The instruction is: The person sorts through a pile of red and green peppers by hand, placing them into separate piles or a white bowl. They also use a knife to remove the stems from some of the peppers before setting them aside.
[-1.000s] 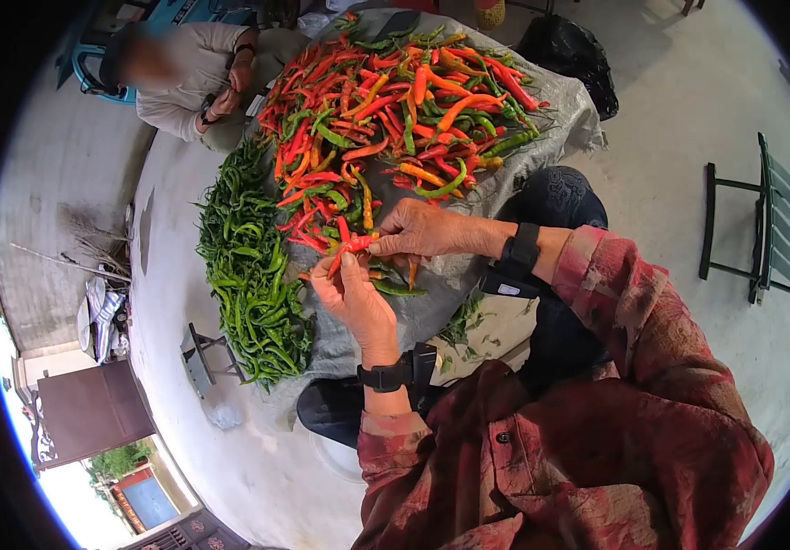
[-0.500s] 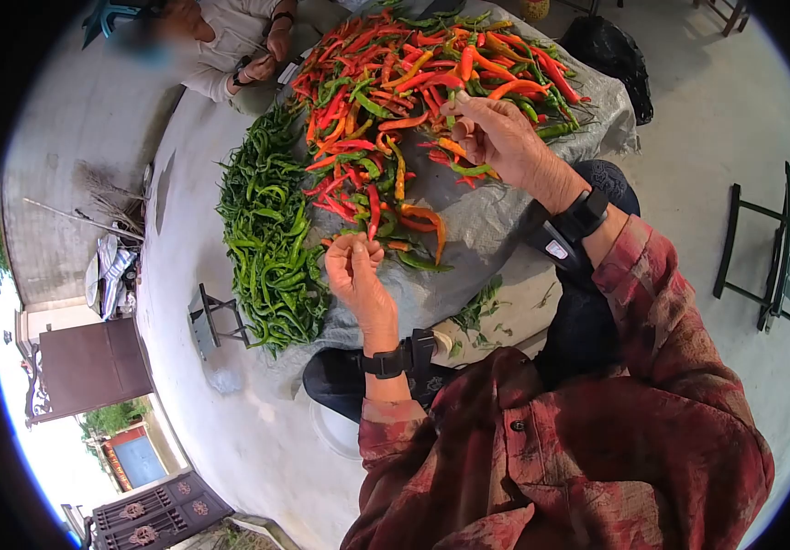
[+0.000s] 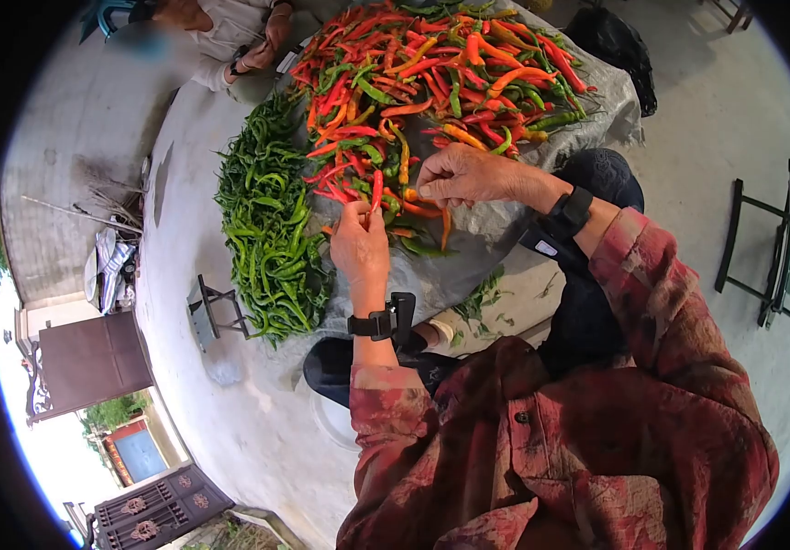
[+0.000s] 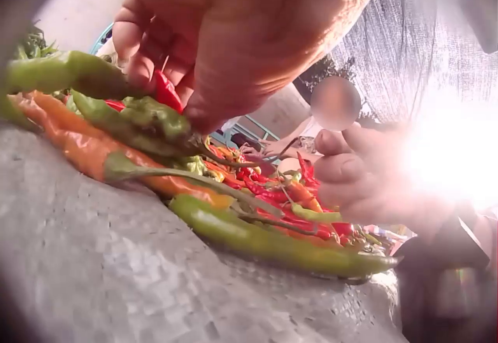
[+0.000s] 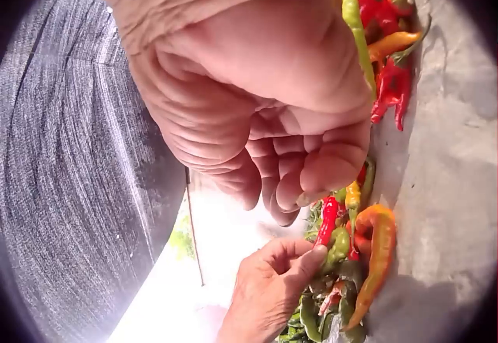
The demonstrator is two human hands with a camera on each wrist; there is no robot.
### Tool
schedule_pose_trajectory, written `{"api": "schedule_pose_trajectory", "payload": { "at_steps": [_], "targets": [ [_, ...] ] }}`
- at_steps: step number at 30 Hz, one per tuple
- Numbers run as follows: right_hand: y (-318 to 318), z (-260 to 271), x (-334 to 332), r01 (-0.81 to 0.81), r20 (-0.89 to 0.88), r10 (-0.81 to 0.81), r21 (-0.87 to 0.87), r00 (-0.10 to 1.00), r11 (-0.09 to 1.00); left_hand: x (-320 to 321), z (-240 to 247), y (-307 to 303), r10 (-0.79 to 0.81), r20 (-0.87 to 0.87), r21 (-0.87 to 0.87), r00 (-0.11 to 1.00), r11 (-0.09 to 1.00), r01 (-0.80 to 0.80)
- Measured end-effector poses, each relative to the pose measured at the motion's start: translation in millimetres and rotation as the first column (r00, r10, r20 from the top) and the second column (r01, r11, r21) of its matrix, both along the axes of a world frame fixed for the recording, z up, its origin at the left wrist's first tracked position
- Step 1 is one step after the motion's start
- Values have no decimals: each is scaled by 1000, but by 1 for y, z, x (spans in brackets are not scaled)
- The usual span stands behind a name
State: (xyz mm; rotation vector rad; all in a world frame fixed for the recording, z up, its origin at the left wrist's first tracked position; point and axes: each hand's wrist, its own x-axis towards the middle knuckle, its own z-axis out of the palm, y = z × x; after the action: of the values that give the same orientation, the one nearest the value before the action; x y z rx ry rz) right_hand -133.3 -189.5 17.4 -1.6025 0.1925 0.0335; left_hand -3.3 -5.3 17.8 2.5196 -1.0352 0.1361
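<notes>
My left hand (image 3: 361, 247) pinches a red chili pepper (image 3: 376, 191) between thumb and fingers over the near end of the pile. The same red pepper (image 5: 327, 220) points away from that hand in the right wrist view. Just to its right hovers my right hand (image 3: 468, 174); its fingers are loosely bent, and nothing shows between thumb and fingertips in the right wrist view. Below the hands lie an orange pepper (image 5: 379, 261) and a long green pepper (image 4: 272, 242). The large heap of red, orange and green chilies (image 3: 431, 69) spreads beyond them.
A heap of green chilies (image 3: 266, 247) lies to the left on the grey woven sheet (image 3: 491, 234). Another person (image 3: 234, 32) sits at the far left. A black bag (image 3: 610, 50) stands behind the sheet, a folding chair (image 3: 784, 247) to the right, a small stool (image 3: 216, 307) to the left.
My right hand reached from beside the left hand out to the main heap, then came back down and left toward it. The left hand keeps a red pepper and has shifted slightly.
</notes>
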Motion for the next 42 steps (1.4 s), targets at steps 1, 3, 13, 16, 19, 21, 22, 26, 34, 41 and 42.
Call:
{"api": "schedule_pose_trajectory", "payload": {
  "at_steps": [1,3,13,16,19,21,22,26,34,41,42],
  "targets": [
    [0,-2,1,1,-1,-1,1,1000,1000,-1,2,2,57,-226,-131,972,987,-88],
    [1,-6,2,97,165,-85,-65,983,993,-6,3,10,6,-244,-221,970,973,-62],
    [21,-27,12,520,650,-21,-588,760,620,-35,23,32,-256,-67,-354,964,910,217],
    [20,-26,11,347,469,9,-666,883,660,-23,12,35,-224,-182,-395,957,909,137],
    [21,-15,6,299,409,67,-760,910,577,-22,12,32,-232,-383,-548,894,837,-17],
    [22,-13,3,295,395,79,-790,915,537,-17,9,30,-230,-376,-571,897,820,-29],
    [22,-16,3,297,395,77,-792,915,534,-15,8,29,-222,-370,-591,902,805,-44],
    [19,-16,3,458,566,-3,-665,824,590,-17,8,32,-231,-445,-581,865,809,-83],
    [-9,10,-1,467,174,-543,341,821,816,-18,-18,37,-230,-378,-531,897,848,-7],
    [-33,6,17,294,114,-658,829,744,475,-26,-15,40,-177,-217,-405,960,911,77],
    [-34,6,20,284,104,-663,846,741,451,-28,-10,40,-172,-216,-402,961,913,73]
  ]
}}
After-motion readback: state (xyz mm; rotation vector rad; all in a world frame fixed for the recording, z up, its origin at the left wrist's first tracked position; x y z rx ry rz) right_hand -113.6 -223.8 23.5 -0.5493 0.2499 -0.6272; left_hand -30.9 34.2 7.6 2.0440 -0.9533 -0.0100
